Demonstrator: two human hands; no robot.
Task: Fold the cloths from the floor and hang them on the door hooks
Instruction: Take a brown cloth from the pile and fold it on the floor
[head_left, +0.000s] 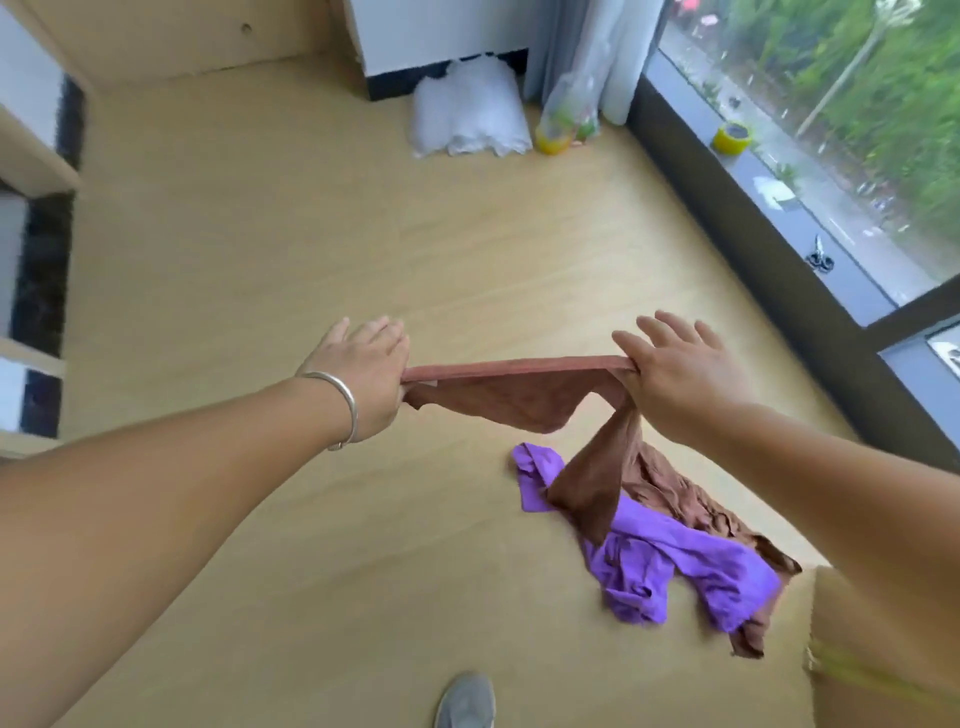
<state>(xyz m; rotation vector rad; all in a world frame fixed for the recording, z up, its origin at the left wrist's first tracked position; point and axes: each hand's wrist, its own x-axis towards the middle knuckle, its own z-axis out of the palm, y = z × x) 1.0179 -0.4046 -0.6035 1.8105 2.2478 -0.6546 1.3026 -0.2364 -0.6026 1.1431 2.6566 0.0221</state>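
A brown cloth (519, 397) is stretched taut between my two hands at waist height. My left hand (366, 371), with a silver bangle on the wrist, pinches its left end. My right hand (675, 374) pinches its right end, other fingers spread. The cloth's lower part trails down to the wooden floor (311, 249), where it lies crumpled. A purple cloth (691, 561) lies rumpled on the floor under and beside the brown one. No door hooks are in view.
A white plastic bundle (467, 109) and a clear bag (569, 114) stand by the far wall. A yellow tape roll (731, 137) and scissors (820, 255) rest on the window sill at right. Shelving (31, 171) runs along the left. My grey shoe (465, 701) shows below.
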